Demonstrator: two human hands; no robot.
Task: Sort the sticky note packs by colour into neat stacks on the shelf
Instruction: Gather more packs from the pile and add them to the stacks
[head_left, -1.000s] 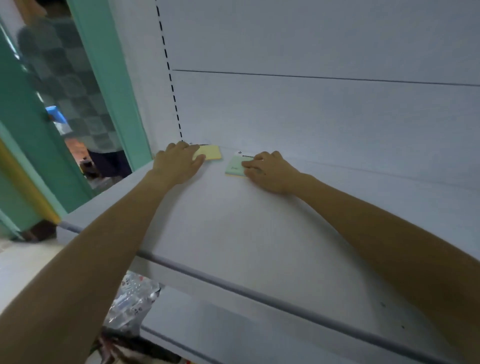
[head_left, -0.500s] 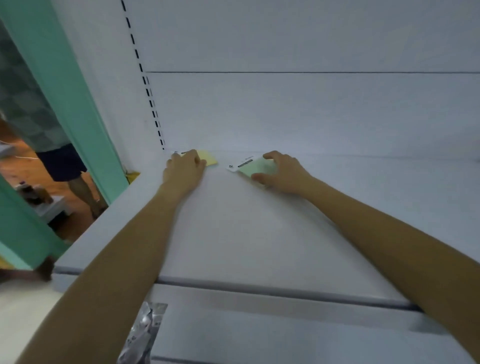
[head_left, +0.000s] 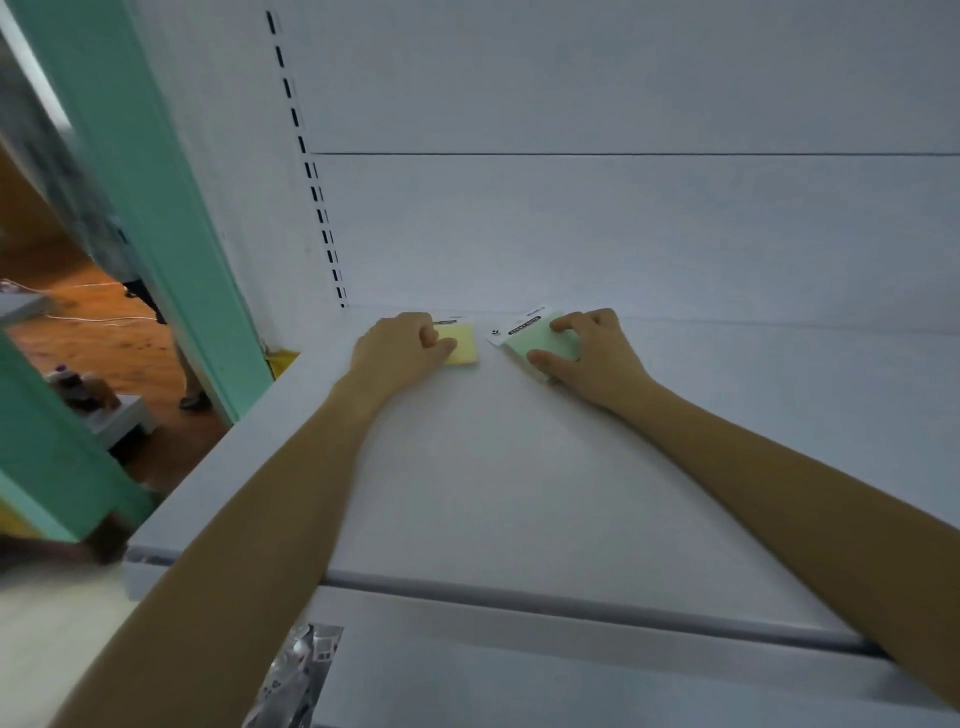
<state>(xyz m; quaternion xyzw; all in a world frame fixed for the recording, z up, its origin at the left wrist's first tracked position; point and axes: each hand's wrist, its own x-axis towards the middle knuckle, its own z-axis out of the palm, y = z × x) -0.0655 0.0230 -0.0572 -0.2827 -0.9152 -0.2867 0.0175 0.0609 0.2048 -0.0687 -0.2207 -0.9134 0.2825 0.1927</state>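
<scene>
A yellow sticky note pack (head_left: 462, 349) lies flat at the back left of the white shelf (head_left: 493, 483), near the rear wall. My left hand (head_left: 400, 351) rests on its left part, thumb and fingers closed on it. A green sticky note pack (head_left: 535, 340) with a white header card lies a little to the right, turned at an angle. My right hand (head_left: 587, 353) grips it, thumb on the near edge and fingers on the far edge. The two packs lie apart with a narrow gap between them.
The shelf's back panel (head_left: 623, 234) rises right behind the packs, with a slotted upright (head_left: 311, 176) at the left. A teal post (head_left: 156, 218) stands left of the shelf. A lower shelf (head_left: 571, 675) holds a clear plastic bag (head_left: 296, 675). A person's legs (head_left: 182, 374) show beyond the post.
The green pack has turned so its white header points back left, and my right hand shifted its hold onto it. My head moved closer and rightward; my left hand stays on the yellow pack.
</scene>
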